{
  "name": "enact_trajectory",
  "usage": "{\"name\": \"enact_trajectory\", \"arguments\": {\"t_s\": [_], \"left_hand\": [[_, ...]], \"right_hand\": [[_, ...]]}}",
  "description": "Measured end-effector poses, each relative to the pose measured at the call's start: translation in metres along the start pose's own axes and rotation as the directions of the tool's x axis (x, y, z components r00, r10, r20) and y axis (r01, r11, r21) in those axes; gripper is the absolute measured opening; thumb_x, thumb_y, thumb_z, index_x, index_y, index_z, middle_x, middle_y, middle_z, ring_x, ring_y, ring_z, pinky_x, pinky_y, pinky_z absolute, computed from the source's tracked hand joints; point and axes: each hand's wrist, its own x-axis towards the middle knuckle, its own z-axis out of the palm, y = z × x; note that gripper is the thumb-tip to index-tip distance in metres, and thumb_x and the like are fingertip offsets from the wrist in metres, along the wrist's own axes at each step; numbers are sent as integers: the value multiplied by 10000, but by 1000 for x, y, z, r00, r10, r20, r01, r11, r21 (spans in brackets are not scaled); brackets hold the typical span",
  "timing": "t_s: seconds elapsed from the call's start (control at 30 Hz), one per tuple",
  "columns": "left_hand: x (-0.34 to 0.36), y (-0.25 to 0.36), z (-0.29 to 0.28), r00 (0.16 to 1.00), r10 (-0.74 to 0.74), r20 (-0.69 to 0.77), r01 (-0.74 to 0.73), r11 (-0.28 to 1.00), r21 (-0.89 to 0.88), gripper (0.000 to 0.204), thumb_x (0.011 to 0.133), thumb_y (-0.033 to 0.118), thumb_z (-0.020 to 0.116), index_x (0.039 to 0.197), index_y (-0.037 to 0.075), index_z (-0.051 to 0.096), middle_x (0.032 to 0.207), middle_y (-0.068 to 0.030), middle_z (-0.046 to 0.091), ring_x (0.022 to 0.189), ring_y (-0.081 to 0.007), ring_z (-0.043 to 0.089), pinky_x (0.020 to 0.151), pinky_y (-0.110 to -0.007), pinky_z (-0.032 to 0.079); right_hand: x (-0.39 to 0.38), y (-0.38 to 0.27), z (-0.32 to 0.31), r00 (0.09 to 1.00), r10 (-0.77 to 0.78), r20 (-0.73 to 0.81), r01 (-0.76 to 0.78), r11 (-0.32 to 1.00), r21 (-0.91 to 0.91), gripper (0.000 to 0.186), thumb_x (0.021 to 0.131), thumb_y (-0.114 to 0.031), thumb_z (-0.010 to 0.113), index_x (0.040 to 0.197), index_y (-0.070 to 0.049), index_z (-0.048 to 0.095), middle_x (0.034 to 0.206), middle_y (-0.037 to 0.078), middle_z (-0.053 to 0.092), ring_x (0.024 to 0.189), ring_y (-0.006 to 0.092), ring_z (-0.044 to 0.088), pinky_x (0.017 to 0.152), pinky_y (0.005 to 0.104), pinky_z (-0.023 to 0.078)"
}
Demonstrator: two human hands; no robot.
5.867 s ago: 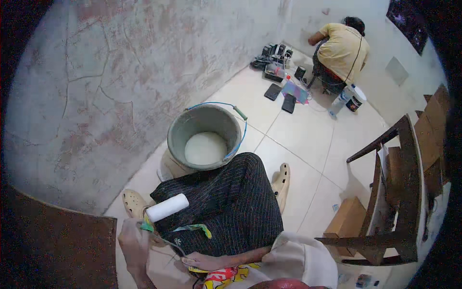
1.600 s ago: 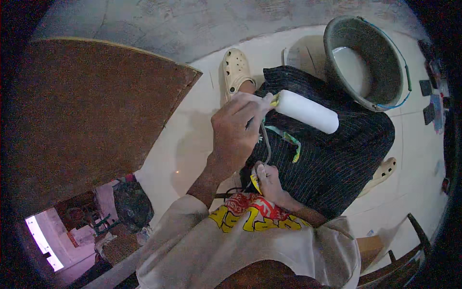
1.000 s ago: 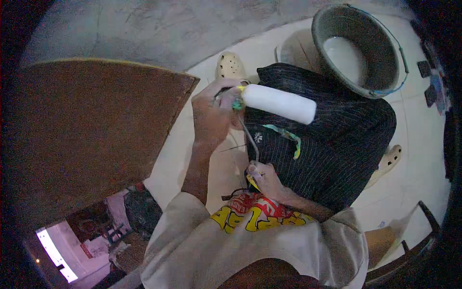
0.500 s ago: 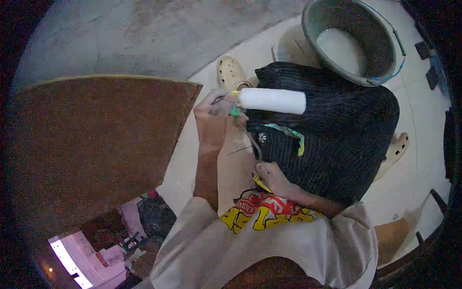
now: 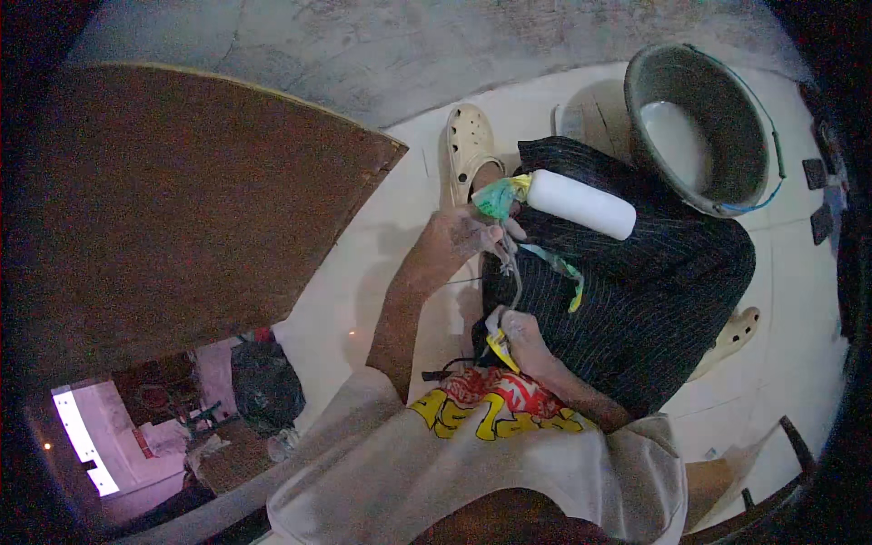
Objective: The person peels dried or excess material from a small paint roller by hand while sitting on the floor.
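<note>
My left hand (image 5: pixel 468 232) is closed round the upper part of a bent metal rod (image 5: pixel 516 291), just below a white paint roller (image 5: pixel 579 203) with crumpled green-and-yellow plastic (image 5: pixel 500 197) at its end. My right hand (image 5: pixel 522 336) grips the rod's yellow handle (image 5: pixel 501 350), low over my lap. A torn green-and-yellow strip (image 5: pixel 572 282) lies on my dark striped trousers (image 5: pixel 663 300), right of the rod. Exactly what my left fingers pinch is partly hidden.
A grey bucket (image 5: pixel 654 100) with pale contents stands beyond my knee, by the plastered wall (image 5: pixel 436 41). A brown board (image 5: pixel 182 209) is at left; clutter and a dark bag (image 5: pixel 263 381) lie below it. Dark objects (image 5: pixel 815 173) and chair parts (image 5: pixel 786 436) are at right.
Since half a second ago my left hand has slipped down from the roller's end, leaving the green plastic more exposed. Earlier my view took in a crouching co-worker; it has turned downward since.
</note>
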Motion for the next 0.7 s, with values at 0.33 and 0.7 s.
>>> {"name": "enact_trajectory", "arguments": {"t_s": [0.33, 0.7], "left_hand": [[-11, -33, 33, 973, 168, -161, -134, 971, 200, 185, 941, 124, 577, 891, 0, 704, 802, -68, 690, 749, -153, 653, 713, -288, 499], [-7, -48, 53, 942, 308, -135, -273, 934, 228, 107, 895, 31, 594, 860, -40, 667, 729, -73, 631, 676, -140, 600, 661, -274, 484]], "right_hand": [[9, -71, -7, 927, -117, -357, -69, 882, -466, 208, 948, -227, 635, 976, -21, 629, 774, 75, 673, 652, 135, 614, 615, 291, 498], [23, -180, -51, 774, -610, -170, 165, 453, -876, 353, 815, -59, 746, 1150, -61, 635, 930, 127, 667, 723, 237, 678, 649, 315, 544]]}}
